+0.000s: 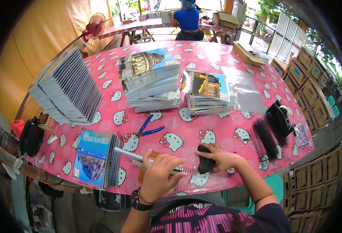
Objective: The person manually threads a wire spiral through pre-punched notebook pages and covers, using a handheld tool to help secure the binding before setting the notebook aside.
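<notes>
My left hand (160,174) grips a thin notebook (129,153) stood on its edge beside a brown wooden block (141,176). A spiral wire coil (224,174) runs from the notebook's right end towards my right hand (220,156). That hand is closed over a black pad (206,164), held against the coil and the table; its exact contact with the coil is partly hidden. Left of my left hand lies a short stack of spiral-bound notebooks (91,157) with a blue seaside cover. Blue-handled pliers (145,126) rest on the table beyond my hands.
A pink patterned cloth (171,134) covers the table. Stacks of notebooks (68,87) (149,79) (208,93) stand across it, with clear plastic sheets (246,91) alongside. Black coils (266,138) and a tape dispenser (280,116) are at right. Cartons (313,97) flank the table; a person (187,21) sits beyond.
</notes>
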Available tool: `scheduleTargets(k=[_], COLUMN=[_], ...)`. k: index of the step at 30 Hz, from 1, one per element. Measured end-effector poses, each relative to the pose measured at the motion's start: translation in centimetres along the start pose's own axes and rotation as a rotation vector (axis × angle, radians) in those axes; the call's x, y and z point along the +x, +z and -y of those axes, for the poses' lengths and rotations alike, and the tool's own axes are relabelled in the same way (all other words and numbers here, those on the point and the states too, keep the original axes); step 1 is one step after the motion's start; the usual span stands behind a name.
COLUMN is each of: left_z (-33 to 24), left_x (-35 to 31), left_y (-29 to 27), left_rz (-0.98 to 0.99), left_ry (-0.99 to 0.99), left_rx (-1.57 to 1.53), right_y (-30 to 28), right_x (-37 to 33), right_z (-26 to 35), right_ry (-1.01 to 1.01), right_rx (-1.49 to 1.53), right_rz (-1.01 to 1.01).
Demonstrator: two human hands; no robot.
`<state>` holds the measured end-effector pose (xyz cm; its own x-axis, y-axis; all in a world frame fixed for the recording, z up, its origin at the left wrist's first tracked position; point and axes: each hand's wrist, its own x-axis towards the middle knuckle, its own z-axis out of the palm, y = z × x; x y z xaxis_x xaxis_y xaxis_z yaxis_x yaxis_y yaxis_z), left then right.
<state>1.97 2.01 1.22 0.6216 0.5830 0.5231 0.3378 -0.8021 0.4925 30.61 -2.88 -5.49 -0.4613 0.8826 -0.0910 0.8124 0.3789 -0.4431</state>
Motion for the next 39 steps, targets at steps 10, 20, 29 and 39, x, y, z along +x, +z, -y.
scheduleTargets(k=[10,20,29,39], left_z=[1.9,2.7,2.8,8.0], left_x=[-1.5,-2.3,-2.1,-4.5], left_y=[-1.1,-0.5,-0.3,-0.7], left_rz=[-0.072,-0.142,-0.114,-0.609], left_ry=[-0.158,-0.146,-0.181,-0.415], left_rx=[0.152,0.11,0.087,-0.446], right_y=[1.3,-3.3,-3.9,-2.9], right_x=[2.4,3.9,5.7,6.6], right_z=[2.0,7.5,7.3,7.1], right_ry=[0.028,-0.213,-0.013,-0.026], right_rx=[1.286,1.067,0.716,0.728], right_rz=[-0.297,-0.251,-0.168,-0.27])
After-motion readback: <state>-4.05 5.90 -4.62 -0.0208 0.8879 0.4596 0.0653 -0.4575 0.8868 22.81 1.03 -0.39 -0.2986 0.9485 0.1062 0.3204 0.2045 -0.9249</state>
